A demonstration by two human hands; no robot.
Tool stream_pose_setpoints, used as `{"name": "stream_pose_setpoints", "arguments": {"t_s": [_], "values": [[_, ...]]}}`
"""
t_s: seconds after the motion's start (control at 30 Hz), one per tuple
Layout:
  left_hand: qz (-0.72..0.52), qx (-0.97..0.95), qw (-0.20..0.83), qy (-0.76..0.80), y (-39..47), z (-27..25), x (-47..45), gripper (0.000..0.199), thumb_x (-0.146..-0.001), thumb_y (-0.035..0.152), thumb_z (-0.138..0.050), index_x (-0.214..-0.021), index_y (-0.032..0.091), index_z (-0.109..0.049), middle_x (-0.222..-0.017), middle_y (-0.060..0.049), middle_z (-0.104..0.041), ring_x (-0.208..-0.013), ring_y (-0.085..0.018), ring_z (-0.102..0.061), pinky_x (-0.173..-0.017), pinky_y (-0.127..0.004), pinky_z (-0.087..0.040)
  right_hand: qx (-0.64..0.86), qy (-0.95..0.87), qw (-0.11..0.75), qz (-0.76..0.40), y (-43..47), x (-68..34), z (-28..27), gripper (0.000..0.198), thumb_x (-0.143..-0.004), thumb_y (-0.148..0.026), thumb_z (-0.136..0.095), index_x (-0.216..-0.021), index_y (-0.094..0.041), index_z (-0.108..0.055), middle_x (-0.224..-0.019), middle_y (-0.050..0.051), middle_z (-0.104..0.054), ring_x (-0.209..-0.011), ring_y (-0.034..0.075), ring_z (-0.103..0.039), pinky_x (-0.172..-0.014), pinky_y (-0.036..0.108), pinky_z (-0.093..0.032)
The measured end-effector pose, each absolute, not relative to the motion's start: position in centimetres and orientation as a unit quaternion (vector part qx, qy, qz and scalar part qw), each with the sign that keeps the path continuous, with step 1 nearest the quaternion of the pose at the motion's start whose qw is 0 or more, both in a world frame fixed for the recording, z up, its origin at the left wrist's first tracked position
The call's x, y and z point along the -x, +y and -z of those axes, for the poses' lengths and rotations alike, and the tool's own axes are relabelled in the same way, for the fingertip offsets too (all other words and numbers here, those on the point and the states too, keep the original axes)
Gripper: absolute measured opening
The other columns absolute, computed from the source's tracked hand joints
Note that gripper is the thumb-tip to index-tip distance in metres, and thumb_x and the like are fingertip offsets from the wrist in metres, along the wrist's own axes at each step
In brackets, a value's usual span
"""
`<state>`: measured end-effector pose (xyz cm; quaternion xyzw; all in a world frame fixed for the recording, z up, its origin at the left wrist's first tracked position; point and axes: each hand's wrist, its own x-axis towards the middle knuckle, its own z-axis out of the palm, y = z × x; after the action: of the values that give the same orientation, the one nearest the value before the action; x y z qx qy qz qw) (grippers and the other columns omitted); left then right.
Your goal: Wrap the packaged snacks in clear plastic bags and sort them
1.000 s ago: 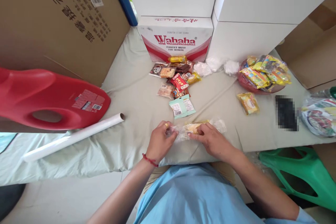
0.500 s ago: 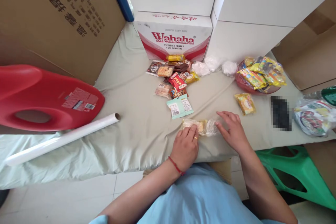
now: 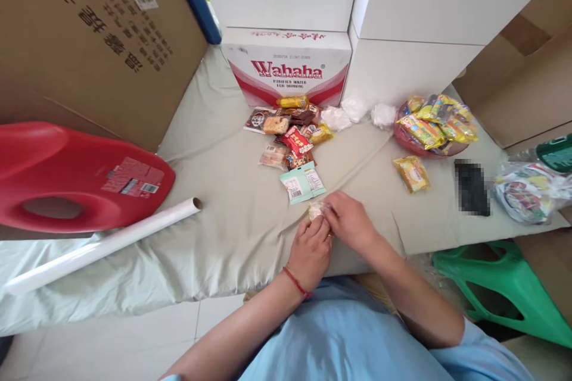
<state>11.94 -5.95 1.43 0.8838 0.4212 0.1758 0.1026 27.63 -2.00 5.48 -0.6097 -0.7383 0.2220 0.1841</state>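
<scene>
A small pale-yellow snack in clear plastic film [image 3: 315,209] lies at the table's front, mostly hidden beneath my hands. My left hand [image 3: 309,250], with a red cord at the wrist, has its fingers curled over the snack and holds it down. From the right, my right hand [image 3: 349,219] meets it, thumb and fingers pinched together on the clear film at the snack's upper side. Just behind them sits a light-green snack packet [image 3: 304,183]. A yellow packaged cake [image 3: 412,174] lies apart, off to the right.
Behind is a heap of assorted snacks [image 3: 297,140] before a Wahaba-style white-and-red water carton [image 3: 288,71]. Crumpled white film [image 3: 336,118] lies beside it. A red bowl of packets [image 3: 404,138] stands right. Leftward are a film roll [image 3: 107,245] and a red jug [image 3: 147,181].
My right hand has moved left from the loose film end to the snack, and its fingers have closed. My left hand stays over the snack. The view has shifted slightly.
</scene>
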Motion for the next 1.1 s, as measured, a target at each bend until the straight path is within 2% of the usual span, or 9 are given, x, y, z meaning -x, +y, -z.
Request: {"name": "stream_pose_setpoints", "arguments": {"t_s": [0.13,0.23,0.3,0.4,0.57,0.67,0.8,0.93,1.1], "values": [[-0.260,-0.842,0.278,0.383,-4.3,-1.7,-7.8,0.037,-0.096,0.019,-0.050,-0.127,0.021,-0.070,-0.132,-0.013,-0.070,-0.126,-0.025,-0.063,-0.108,-0.046,-0.052,0.587,-0.776,0.139,-0.184,-2.3,-25.1,-4.2,0.027,-0.107,-0.032,-0.043,-0.098,-0.019,-0.065,-0.102,0.010,-0.064,-0.090,0.022,-0.059,-0.079,0.033,-0.047],[-0.320,-0.692,0.356,0.540,-3.8,-1.4,-3.3,0.030,-0.097,0.035,-0.054,-0.114,0.022,-0.074,-0.125,-0.010,-0.074,-0.117,-0.024,-0.069,-0.104,-0.043,-0.055,0.558,-0.808,0.132,-0.133,-3.9,-25.1,-3.1,0.039,-0.097,-0.049,-0.064,-0.120,-0.017,-0.064,-0.121,0.017,-0.062,-0.108,0.032,-0.054,-0.092,0.044,-0.048],[-0.328,-0.608,0.368,0.622,-4.0,-1.0,-1.1,0.029,-0.094,0.043,-0.058,-0.100,0.021,-0.075,-0.114,-0.008,-0.076,-0.107,-0.025,-0.071,-0.097,-0.041,-0.057,0.555,-0.815,0.126,-0.112,-4.9,-25.4,-2.4,0.053,-0.091,-0.045,-0.073,-0.134,-0.017,-0.058,-0.132,0.019,-0.060,-0.112,0.034,-0.052,-0.095,0.049,-0.048],[-0.332,-0.563,0.389,0.649,-4.9,-1.1,-0.2,0.029,-0.090,0.047,-0.061,-0.092,0.021,-0.075,-0.106,-0.007,-0.076,-0.102,-0.024,-0.071,-0.093,-0.038,-0.056,0.565,-0.798,0.171,-0.123,-5.1,-26.6,-2.4,0.042,-0.096,-0.025,-0.063,-0.137,-0.020,-0.059,-0.133,0.018,-0.061,-0.114,0.033,-0.053,-0.098,0.051,-0.048],[-0.363,-0.536,0.525,0.552,-5.6,-2.8,-3.7,0.040,-0.094,0.054,-0.062,-0.112,0.020,-0.071,-0.114,-0.010,-0.074,-0.100,-0.023,-0.071,-0.090,-0.037,-0.058,0.594,-0.629,0.381,-0.327,-4.1,-29.2,-5.1,0.032,-0.103,-0.038,-0.051,-0.127,-0.023,-0.063,-0.122,0.011,-0.069,-0.111,0.027,-0.063,-0.099,0.043,-0.052],[-0.366,-0.485,0.656,0.449,-5.4,-3.2,-6.9,0.062,-0.087,0.060,-0.070,-0.134,0.020,-0.058,-0.140,-0.015,-0.064,-0.116,-0.028,-0.069,-0.092,-0.041,-0.060,0.547,-0.509,0.409,-0.524,-4.3,-29.3,-5.7,0.035,-0.100,-0.050,-0.056,-0.121,-0.022,-0.064,-0.110,0.007,-0.073,-0.097,0.022,-0.068,-0.087,0.035,-0.056],[-0.358,-0.448,0.708,0.412,-5.0,-2.4,-10.2,0.057,-0.087,0.057,-0.072,-0.126,0.018,-0.059,-0.126,-0.013,-0.072,-0.112,-0.028,-0.071,-0.098,-0.043,-0.058,0.506,-0.420,0.448,-0.605,-6.3,-27.3,-4.1,0.040,-0.100,-0.055,-0.056,-0.121,-0.023,-0.065,-0.113,0.006,-0.073,-0.099,0.021,-0.068,-0.090,0.033,-0.054],[-0.351,-0.503,0.657,0.438,-4.8,-1.7,-11.6,0.049,-0.091,0.046,-0.067,-0.130,0.018,-0.059,-0.127,-0.013,-0.072,-0.111,-0.027,-0.072,-0.098,-0.044,-0.058,0.565,-0.408,0.493,-0.521,-7.7,-27.3,-2.8,0.042,-0.097,-0.055,-0.061,-0.127,-0.025,-0.061,-0.114,0.005,-0.072,-0.098,0.021,-0.067,-0.087,0.031,-0.054],[-0.338,-0.645,0.506,0.461,-4.5,-2.3,-9.7,0.030,-0.097,0.033,-0.058,-0.123,0.020,-0.066,-0.121,-0.012,-0.071,-0.110,-0.023,-0.070,-0.091,-0.037,-0.060,0.714,-0.504,0.441,-0.201,-3.6,-35.6,-3.9,0.046,-0.101,-0.058,-0.048,-0.121,-0.020,-0.066,-0.115,0.011,-0.071,-0.107,0.025,-0.065,-0.094,0.037,-0.050]]}}
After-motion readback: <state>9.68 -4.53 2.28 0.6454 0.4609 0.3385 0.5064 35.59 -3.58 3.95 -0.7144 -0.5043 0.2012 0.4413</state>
